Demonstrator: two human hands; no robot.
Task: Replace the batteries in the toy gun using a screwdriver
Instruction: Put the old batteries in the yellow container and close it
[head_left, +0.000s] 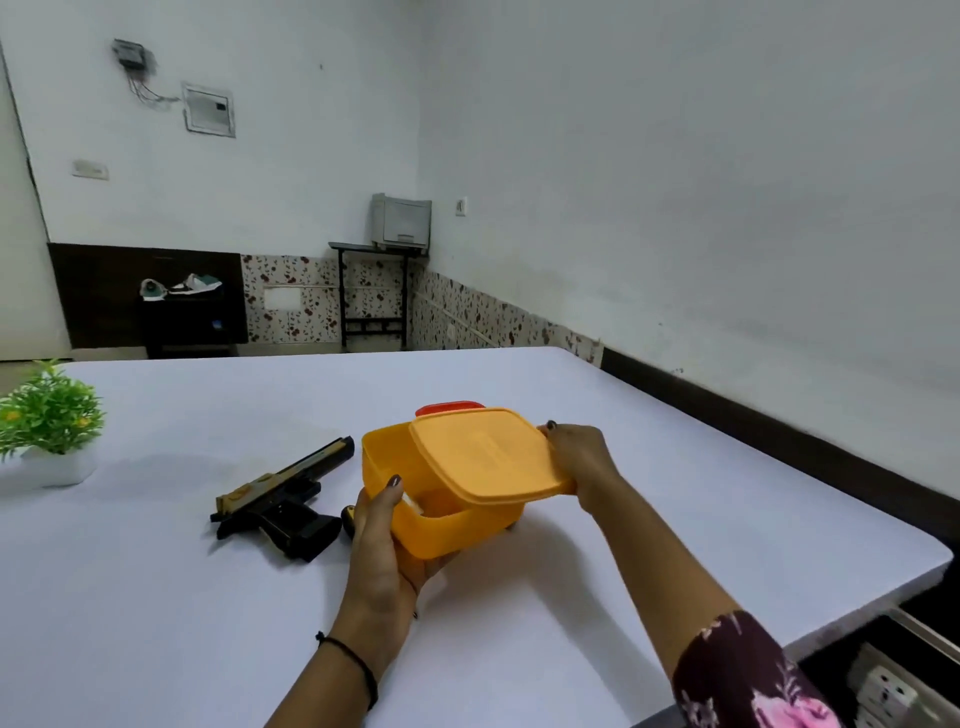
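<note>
Centrally, the left hand (382, 540) clasped the yellow box (447, 525) while the right hand (582, 457) gripped its tilted lid (483, 457).

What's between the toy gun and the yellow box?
In the head view, the left hand gripping the yellow box, and a small dark object partly hidden behind it.

Plain office room: printer (401, 222) on stand (371, 291), white table (208, 597)

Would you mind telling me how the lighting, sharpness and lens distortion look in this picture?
Head view: light soft and even, a faint shadow on the table beside the toy gun; head view: the wide lens bows the table's edges and the walls; head view: the yellow box looks fairly sharp, without glare.
</note>
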